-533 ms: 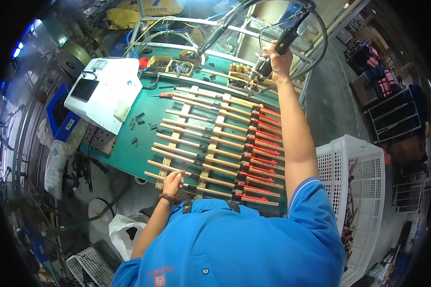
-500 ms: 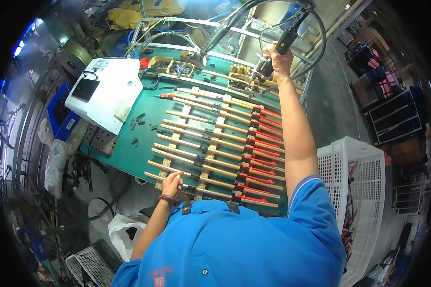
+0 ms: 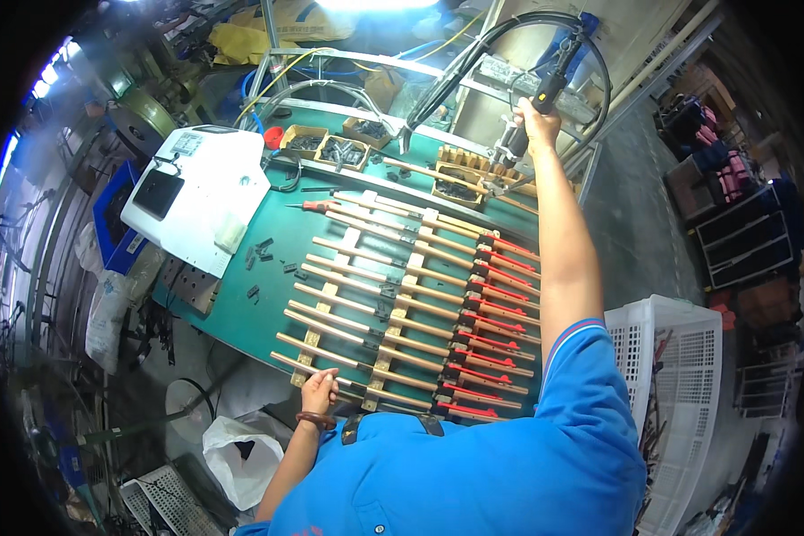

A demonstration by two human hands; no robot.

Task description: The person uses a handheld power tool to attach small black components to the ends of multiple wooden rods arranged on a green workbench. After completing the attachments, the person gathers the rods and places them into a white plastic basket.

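My right hand (image 3: 538, 125) is raised over the far right of the bench, wrapped around a powered screwdriver (image 3: 552, 92) with a dark body and a looping cable. Its lower end points down toward small boxes on the bench. Low on the left, my left hand (image 3: 319, 391) has curled fingers at the nearest slim rod (image 3: 292, 362); whether they pinch that rod or a small part is hidden. Several pale rods (image 3: 411, 336) lie side by side across wooden slotted supports (image 3: 332, 277). Red levers and black fittings (image 3: 491, 341) line their right ends.
A white machine housing (image 3: 196, 192) stands at the left of the green bench (image 3: 281, 304). Cardboard boxes of small black parts (image 3: 343, 154) sit at the back. Nearby lies a red-handled screwdriver (image 3: 317, 206). A white plastic crate (image 3: 679, 357) stands on my right, a white bag (image 3: 232, 460) lower left.
The whole view has shifted, with the bench now lower in it. My right hand and the powered screwdriver have moved up and away from the rods. My left hand has come slightly nearer my body.
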